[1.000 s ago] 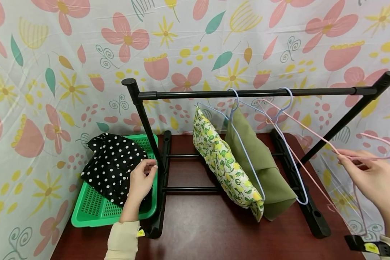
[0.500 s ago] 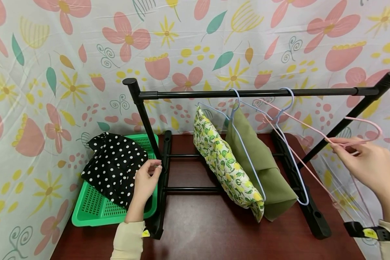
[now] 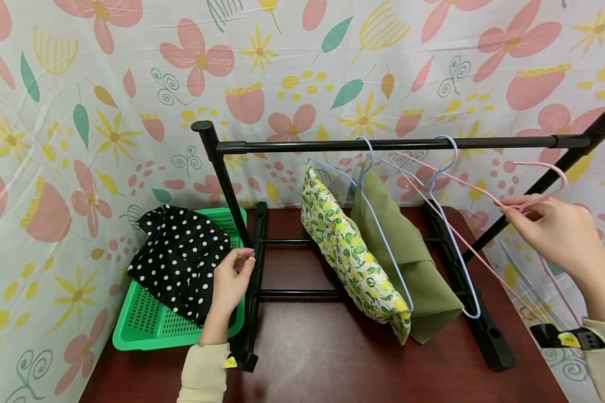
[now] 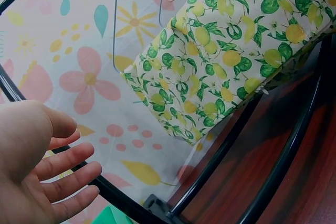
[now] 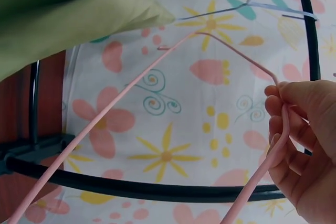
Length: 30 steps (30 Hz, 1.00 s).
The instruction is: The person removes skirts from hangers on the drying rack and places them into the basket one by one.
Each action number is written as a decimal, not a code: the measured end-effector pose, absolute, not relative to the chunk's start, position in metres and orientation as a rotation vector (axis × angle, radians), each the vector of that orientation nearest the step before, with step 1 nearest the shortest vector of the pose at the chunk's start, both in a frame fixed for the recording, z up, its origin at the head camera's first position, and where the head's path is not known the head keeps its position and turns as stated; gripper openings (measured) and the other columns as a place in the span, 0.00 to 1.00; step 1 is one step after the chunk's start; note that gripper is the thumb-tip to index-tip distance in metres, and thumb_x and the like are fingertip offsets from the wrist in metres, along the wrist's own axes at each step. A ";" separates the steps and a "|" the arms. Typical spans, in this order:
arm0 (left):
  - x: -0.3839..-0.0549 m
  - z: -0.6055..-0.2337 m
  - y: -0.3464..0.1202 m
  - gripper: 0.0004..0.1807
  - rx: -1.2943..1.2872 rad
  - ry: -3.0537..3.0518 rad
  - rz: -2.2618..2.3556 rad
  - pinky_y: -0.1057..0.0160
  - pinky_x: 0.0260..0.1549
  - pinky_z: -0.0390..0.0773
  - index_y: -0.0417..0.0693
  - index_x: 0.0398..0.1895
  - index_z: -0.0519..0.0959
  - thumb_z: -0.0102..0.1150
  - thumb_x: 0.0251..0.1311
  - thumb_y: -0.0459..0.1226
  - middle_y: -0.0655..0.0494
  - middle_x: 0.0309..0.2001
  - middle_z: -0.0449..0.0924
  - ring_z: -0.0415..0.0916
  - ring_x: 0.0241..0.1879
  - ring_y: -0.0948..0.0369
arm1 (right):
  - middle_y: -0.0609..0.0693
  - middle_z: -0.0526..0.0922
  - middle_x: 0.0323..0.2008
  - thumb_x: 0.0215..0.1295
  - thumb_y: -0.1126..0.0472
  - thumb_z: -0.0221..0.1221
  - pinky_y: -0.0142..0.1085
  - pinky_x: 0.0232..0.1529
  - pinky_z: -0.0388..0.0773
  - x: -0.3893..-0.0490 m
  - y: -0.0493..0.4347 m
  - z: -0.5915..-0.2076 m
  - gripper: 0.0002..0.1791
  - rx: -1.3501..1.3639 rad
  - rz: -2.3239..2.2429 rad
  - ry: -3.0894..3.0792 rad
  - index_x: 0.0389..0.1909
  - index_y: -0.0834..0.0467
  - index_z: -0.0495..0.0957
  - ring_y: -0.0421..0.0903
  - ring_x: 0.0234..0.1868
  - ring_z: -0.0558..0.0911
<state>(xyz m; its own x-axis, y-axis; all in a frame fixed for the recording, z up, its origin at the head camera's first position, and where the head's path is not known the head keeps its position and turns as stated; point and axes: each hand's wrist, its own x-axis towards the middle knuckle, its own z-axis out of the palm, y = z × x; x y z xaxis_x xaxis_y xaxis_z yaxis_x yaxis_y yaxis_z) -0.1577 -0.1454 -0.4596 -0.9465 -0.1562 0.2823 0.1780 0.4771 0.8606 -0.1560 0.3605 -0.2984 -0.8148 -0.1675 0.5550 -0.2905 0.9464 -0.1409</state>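
My right hand [image 3: 559, 232] pinches a pink clothes hanger [image 5: 257, 176] at its neck, just below the hook. The hanger's triangle spreads down and leftward, its far corner overlapping the blue hangers in the head view. By the rack's left upright, my left hand [image 3: 232, 280] has its fingers loosely bent and holds nothing; the left wrist view shows its palm bare. Lemon-print cloth [image 3: 350, 252] and plain olive-green cloth [image 3: 398, 246] hang from two light-blue hangers on the black rack's top bar [image 3: 302, 146].
Left of the rack stands a green basket [image 3: 151, 342] with black polka-dot cloth [image 3: 181, 260] heaped in it. The rack's feet rest on a dark reddish-brown table [image 3: 302, 347]. Behind hangs a floral-print sheet [image 3: 282, 61].
My right hand has carried the pink hanger leftward and a little upward, its hook now overlapping the rack's right upright. My left hand has drifted slightly right.
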 end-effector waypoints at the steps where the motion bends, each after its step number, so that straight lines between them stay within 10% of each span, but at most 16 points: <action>1: -0.158 -0.460 -0.145 0.07 -0.018 -2.404 -1.462 0.64 0.34 0.77 0.52 0.40 0.80 0.57 0.60 0.35 0.55 0.38 0.82 0.79 0.34 0.61 | 0.58 0.81 0.20 0.61 0.60 0.56 0.31 0.07 0.48 -0.158 0.359 -0.297 0.14 0.320 0.294 -2.550 0.19 0.59 0.83 0.32 0.05 0.49; 7: -0.161 -0.463 -0.143 0.07 -0.021 -2.394 -1.487 0.65 0.34 0.78 0.50 0.39 0.80 0.57 0.59 0.34 0.53 0.38 0.82 0.79 0.34 0.61 | 0.53 0.78 0.16 0.63 0.58 0.55 0.33 0.08 0.48 -0.167 0.352 -0.287 0.24 0.275 0.270 -2.607 0.06 0.55 0.70 0.37 0.06 0.52; 30: -0.161 -0.474 -0.127 0.06 -0.076 -2.394 -1.515 0.67 0.33 0.79 0.49 0.37 0.80 0.57 0.58 0.32 0.54 0.36 0.83 0.80 0.33 0.63 | 0.60 0.81 0.22 0.60 0.58 0.55 0.35 0.13 0.60 -0.198 0.329 -0.270 0.15 0.303 0.276 -2.660 0.22 0.65 0.80 0.44 0.12 0.69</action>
<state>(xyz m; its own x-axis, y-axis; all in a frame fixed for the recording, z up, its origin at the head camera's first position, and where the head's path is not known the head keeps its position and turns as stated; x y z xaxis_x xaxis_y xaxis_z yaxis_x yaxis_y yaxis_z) -0.1610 -0.1272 -0.4743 -0.9517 -0.1178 0.2837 0.2059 0.4408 0.8737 -0.1977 0.3286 -0.2698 -0.8762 -0.1669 0.4520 -0.2561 0.9559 -0.1436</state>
